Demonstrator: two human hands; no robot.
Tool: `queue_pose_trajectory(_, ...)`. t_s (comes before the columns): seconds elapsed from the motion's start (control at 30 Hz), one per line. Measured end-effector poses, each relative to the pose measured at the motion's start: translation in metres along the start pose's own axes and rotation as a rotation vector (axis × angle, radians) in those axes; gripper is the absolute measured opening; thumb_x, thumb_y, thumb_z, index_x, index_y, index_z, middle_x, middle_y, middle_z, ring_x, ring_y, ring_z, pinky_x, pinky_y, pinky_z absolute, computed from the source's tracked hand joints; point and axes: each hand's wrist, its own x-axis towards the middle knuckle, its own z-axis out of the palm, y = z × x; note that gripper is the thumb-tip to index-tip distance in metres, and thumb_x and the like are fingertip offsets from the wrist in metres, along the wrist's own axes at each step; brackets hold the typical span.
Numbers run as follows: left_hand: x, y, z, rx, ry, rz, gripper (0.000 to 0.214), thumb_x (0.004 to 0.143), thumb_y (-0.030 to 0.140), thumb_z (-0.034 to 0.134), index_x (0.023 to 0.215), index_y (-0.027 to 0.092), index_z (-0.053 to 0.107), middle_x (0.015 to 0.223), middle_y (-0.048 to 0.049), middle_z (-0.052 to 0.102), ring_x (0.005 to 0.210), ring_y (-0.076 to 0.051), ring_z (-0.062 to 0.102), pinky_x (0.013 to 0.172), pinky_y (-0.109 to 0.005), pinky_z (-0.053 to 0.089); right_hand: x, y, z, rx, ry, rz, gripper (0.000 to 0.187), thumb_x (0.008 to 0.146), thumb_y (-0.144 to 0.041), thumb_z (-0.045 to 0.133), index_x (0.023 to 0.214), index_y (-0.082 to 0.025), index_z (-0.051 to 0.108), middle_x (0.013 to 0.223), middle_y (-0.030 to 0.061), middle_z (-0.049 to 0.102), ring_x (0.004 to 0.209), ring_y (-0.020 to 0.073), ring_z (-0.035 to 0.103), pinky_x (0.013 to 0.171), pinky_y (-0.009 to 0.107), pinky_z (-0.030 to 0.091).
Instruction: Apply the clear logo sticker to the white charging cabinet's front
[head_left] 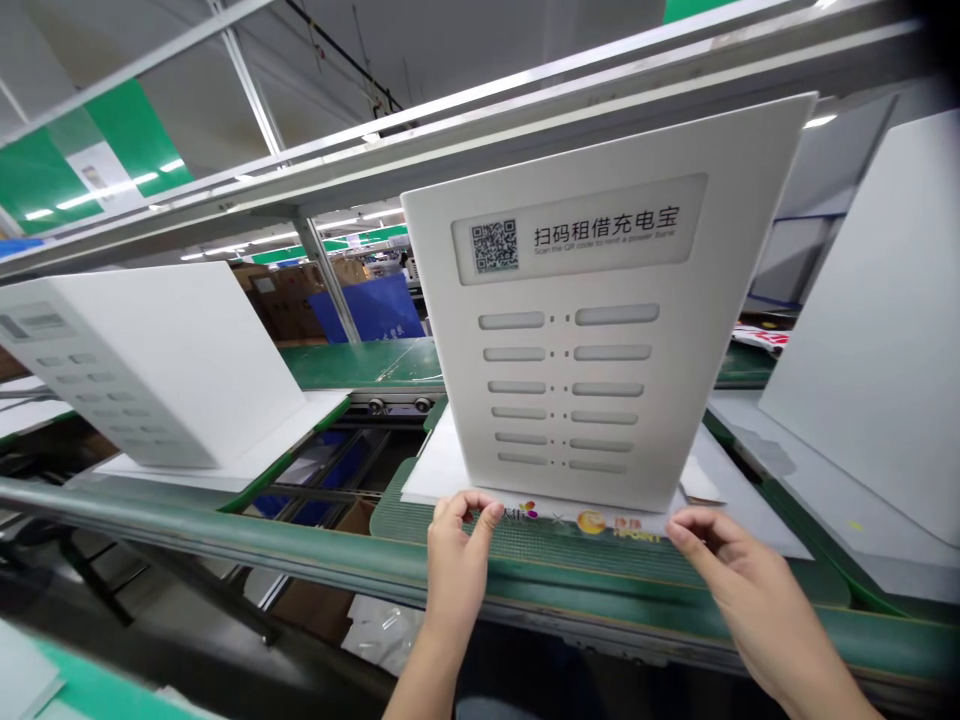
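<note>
Before white cabinet (pixel 592 292): clear logo strip (pixel 591 522), lettering blurred
Left hand (pixel 459 540): pinching one end
Right hand (pixel 731 555): pinching the other

The white cabinet (pixel 559 335) has a smooth, matt finish

Room btwn L cab. (pixel 161 360) & ctr cab. (pixel 562 345); R cab. (pixel 881 340) blocks far R.

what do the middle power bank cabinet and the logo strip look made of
Middle power bank cabinet: seemingly coated metal or plastic; its smooth, matte white front leaves either open. Logo strip: probably thin clear plastic film, since the green board shows through around its print.
</note>
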Motion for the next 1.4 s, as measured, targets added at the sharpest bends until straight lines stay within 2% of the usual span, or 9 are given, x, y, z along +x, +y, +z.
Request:
queue_pose_trajectory(0.1,0.011,-0.010,0.001,-0.047,-0.089,-0.006,0.027,0.077,0.043,0.055,0.074,0.016,0.059,0.080,-0.0048,0.056,0.081,-0.019,0.049,0.079,-0.031,0.036,0.005,0.006,0.007,-0.078,-0.015,0.015,0.051,0.064,-0.066,0.054,0.082,-0.017,0.055,0.083,0.0033,0.056,0.083,0.0170,0.049,0.074,0.027,0.040)
queue_pose_trajectory(0.2,0.025,-0.023,0.006,-0.119,-0.153,-0.085,0.029,0.073,0.044,0.057,0.073,0.015,0.058,0.078,-0.0045,0.056,0.079,-0.018,0.047,0.076,-0.029,0.035,0.015,0.015,0.018,-0.096,-0.002,0.037,0.052,0.062,-0.064,0.056,0.081,-0.016,0.057,0.082,0.0045,0.058,0.080,0.0180,0.050,0.075,0.030,0.040)
queue_pose_trajectory(0.3,0.039,-0.037,0.016,-0.194,-0.167,-0.170,0.033,0.069,0.046,0.059,0.073,0.013,0.057,0.074,-0.0031,0.053,0.074,-0.016,0.045,0.072,-0.026,0.034,0.025,0.022,0.029,-0.060,0.064,0.071,0.050,0.055,-0.060,0.062,0.074,-0.015,0.059,0.076,0.0053,0.059,0.074,0.0180,0.050,0.072,0.031,0.040)
queue_pose_trajectory(0.43,0.052,-0.052,0.032,-0.174,-0.206,-0.196,0.034,0.070,0.047,0.057,0.073,0.013,0.056,0.068,-0.0017,0.049,0.066,-0.014,0.041,0.067,-0.026,0.033,0.037,0.030,0.039,-0.082,0.170,0.080,0.046,0.053,-0.056,0.064,0.071,-0.014,0.061,0.074,0.0064,0.061,0.072,0.0189,0.052,0.070,0.032,0.040)
queue_pose_trajectory(0.6,0.059,-0.062,0.044,-0.092,-0.163,-0.161,0.030,0.073,0.044,0.055,0.074,0.014,0.058,0.072,-0.0036,0.057,0.070,-0.016,0.048,0.070,-0.027,0.035,0.048,0.038,0.045,-0.174,0.254,0.004,0.041,0.059,-0.052,0.060,0.071,-0.014,0.064,0.083,0.0081,0.060,0.078,0.0202,0.051,0.075,0.033,0.038)
queue_pose_trajectory(0.77,0.063,-0.068,0.051,-0.163,-0.153,-0.173,0.032,0.073,0.044,0.056,0.076,0.012,0.061,0.075,-0.0061,0.062,0.073,-0.019,0.054,0.072,-0.028,0.037,0.052,0.039,0.048,-0.253,0.342,-0.032,0.039,0.059,-0.051,0.059,0.071,-0.014,0.066,0.093,0.0087,0.054,0.078,0.0192,0.050,0.076,0.034,0.037)
queue_pose_trajectory(1.03,0.069,-0.076,0.058,-0.178,-0.129,-0.169,0.029,0.072,0.040,0.057,0.078,0.012,0.063,0.075,-0.0062,0.063,0.071,-0.017,0.054,0.068,-0.027,0.038,0.054,0.041,0.054,-0.321,0.405,-0.073,0.038,0.062,-0.048,0.056,0.073,-0.014,0.066,0.088,0.0079,0.052,0.083,0.0191,0.050,0.085,0.034,0.036)
queue_pose_trajectory(1.4,0.070,-0.084,0.060,-0.172,-0.093,-0.157,0.025,0.071,0.037,0.058,0.074,0.013,0.064,0.068,-0.0048,0.061,0.066,-0.016,0.053,0.064,-0.026,0.038,0.055,0.043,0.059,-0.337,0.464,-0.084,0.034,0.059,-0.043,0.057,0.073,-0.014,0.068,0.086,0.0080,0.052,0.085,0.0207,0.050,0.089,0.036,0.035)
